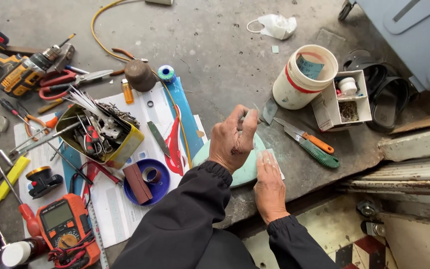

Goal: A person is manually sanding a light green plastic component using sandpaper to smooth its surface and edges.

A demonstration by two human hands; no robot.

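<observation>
Your left hand pinches something too small to name above the pale green disc; your right hand lies flat, open, steadying it. Lower carefully.

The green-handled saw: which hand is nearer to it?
The right hand is nearer. It rests flat on the pale green piece, with the green-handled saw just to its upper right. The left hand is raised further left, beyond that piece.

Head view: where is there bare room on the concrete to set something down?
Bare concrete lies between the yellow cable and the white bucket, above the left hand. Left of that hand it is crowded: tool tin, multimeter, drill.
</observation>
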